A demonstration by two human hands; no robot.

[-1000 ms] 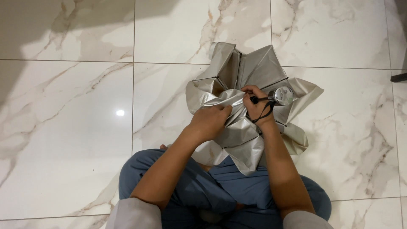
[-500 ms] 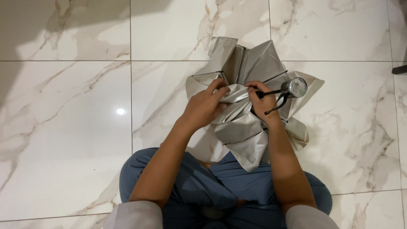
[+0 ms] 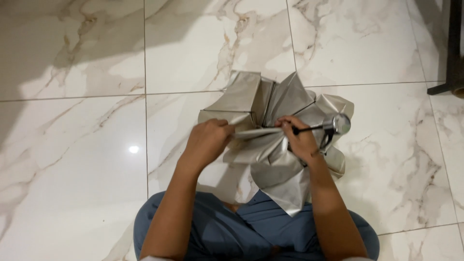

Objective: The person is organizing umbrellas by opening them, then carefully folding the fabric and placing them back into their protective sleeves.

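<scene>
You are sitting on a shiny marble floor (image 3: 72, 159) with white tiles and brown veins, and your legs in blue trousers (image 3: 232, 232) fill the bottom middle of the frame. A silver folding umbrella (image 3: 270, 140) lies in front of you, in the middle of the frame, partly on the floor and partly hanging down onto your lap. Its cloth is crumpled and folded in flat panels, and thin dark ribs show along the folds near the top. Your left hand (image 3: 207, 140) is just left of the middle, and its fingers are curled shut on a fold of the silver cloth, pulling it out to the side into a tight strip. Your right hand (image 3: 300, 140) is just right of the middle, and its fingers are closed around the umbrella's thin dark shaft where the cloth bunches together. The shaft sticks out to the right past your hand and ends in a round shiny handle (image 3: 338, 124). A dark wrist strap (image 3: 326, 141) hangs down from the handle, beside your right wrist. A small bright spot of light shines on the floor at the left. In the upper right corner, a dark furniture leg (image 3: 453, 53) stands on the tiles, well apart from the umbrella.
</scene>
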